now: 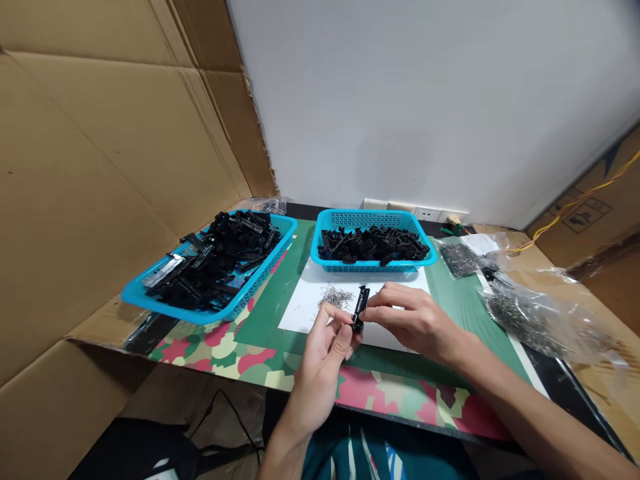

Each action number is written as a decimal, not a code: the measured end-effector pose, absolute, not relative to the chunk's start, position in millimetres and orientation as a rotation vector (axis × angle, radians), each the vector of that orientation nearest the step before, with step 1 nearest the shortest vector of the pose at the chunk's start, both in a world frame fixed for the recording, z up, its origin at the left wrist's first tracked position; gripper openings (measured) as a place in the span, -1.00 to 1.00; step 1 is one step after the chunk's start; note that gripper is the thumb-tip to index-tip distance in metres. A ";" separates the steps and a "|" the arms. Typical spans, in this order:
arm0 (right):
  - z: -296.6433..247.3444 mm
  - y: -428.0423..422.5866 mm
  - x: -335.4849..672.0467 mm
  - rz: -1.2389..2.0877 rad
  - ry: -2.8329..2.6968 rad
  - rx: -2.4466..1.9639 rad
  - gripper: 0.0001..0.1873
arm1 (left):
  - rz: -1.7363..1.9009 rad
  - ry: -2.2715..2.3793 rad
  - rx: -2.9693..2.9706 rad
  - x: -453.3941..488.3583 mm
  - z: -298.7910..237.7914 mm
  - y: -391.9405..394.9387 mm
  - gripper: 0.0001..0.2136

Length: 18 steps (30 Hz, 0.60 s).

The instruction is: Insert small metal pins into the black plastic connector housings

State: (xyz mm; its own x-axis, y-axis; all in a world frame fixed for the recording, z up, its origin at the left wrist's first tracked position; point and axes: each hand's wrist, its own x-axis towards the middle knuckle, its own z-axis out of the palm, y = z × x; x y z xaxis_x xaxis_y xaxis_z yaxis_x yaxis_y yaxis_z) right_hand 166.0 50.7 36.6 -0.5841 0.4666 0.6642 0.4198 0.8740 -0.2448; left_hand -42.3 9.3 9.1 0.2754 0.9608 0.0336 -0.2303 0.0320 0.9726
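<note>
A small black plastic clip part point(359, 307) is held upright above a white paper sheet point(305, 308). My left hand point(327, 350) pinches its lower end between thumb and fingers. My right hand point(413, 320) grips it from the right, fingers curled round its upper part. Just behind the part lies a little heap of small metal springs point(336, 295) on the paper.
Two blue baskets of black plastic parts stand behind: one tilted at the left point(150, 297), one at the centre point(370, 220). Clear bags of metal springs point(530, 317) lie at the right. A green mat point(270, 300) covers the table; cardboard walls point(100, 167) stand left.
</note>
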 end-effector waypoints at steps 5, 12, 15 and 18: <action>37.8 52.6 166.7 -0.073 -2.304 -0.653 -0.63 | 1.117 0.973 1.367 -44.4 12.5 12.1 -0.77; 38.1 57.0 168.8 -0.209 -2.421 -0.728 -0.64 | 1.259 1.338 1.975 -38.6 10.4 12.6 -0.95; 34.1 60.2 171.8 -0.230 -2.472 -0.886 -0.73 | 1.275 1.424 2.031 -35.7 4.0 11.6 -0.98; 30.9 65.2 179.4 -0.133 -2.415 -1.207 -0.85 | 1.219 1.524 2.026 -33.8 -1.0 11.5 -0.91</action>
